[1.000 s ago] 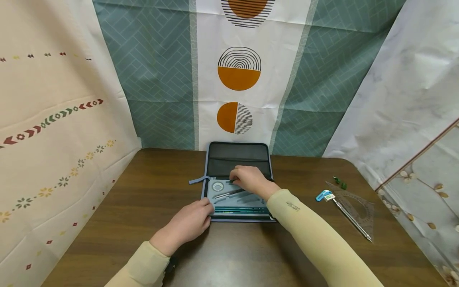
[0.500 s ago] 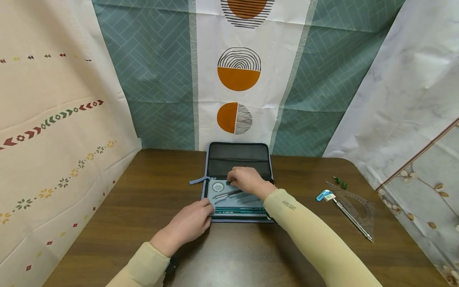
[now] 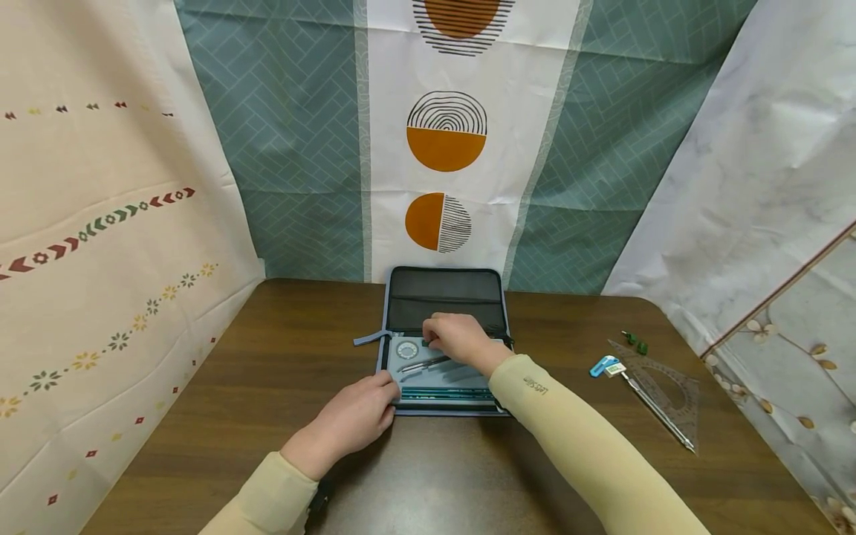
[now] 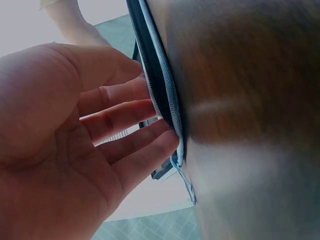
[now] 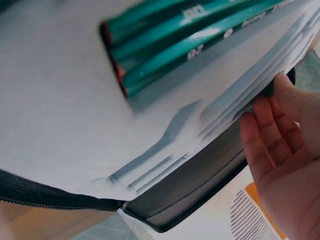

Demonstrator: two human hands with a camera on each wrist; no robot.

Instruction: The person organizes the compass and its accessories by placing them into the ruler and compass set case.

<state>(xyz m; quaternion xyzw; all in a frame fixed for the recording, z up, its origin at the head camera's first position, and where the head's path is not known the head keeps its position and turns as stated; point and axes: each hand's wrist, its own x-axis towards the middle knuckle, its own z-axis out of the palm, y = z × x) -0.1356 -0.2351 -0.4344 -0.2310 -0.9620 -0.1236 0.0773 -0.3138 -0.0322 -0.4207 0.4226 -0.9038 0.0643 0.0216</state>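
Observation:
A zip case [image 3: 445, 297] lies open on the table, its dark mesh lid leaning back. Its pale blue tray [image 3: 409, 377] holds a round white dial-like disc [image 3: 407, 349], a metal compass [image 3: 423, 364] and several green pencils [image 3: 444, 394]. My left hand [image 3: 357, 412] holds the case's front left corner; in the left wrist view its fingertips meet the zip edge [image 4: 170, 100]. Over the tray's back part, my right hand [image 3: 458, 338] has its thumb and fingers together on a small dark green piece [image 5: 270, 89], mostly hidden by the fingers.
On the table [image 3: 267, 386] at the right lie a clear protractor [image 3: 682, 394], a silver pen-like metal tool [image 3: 658, 412], a blue and white item [image 3: 605, 365] and small green pieces [image 3: 635, 342]. A zip pull strap [image 3: 369, 338] sticks out left of the case. Patterned cloths hang around.
My right hand has shifted slightly left over the back of the tray. My left hand stays at the case's corner.

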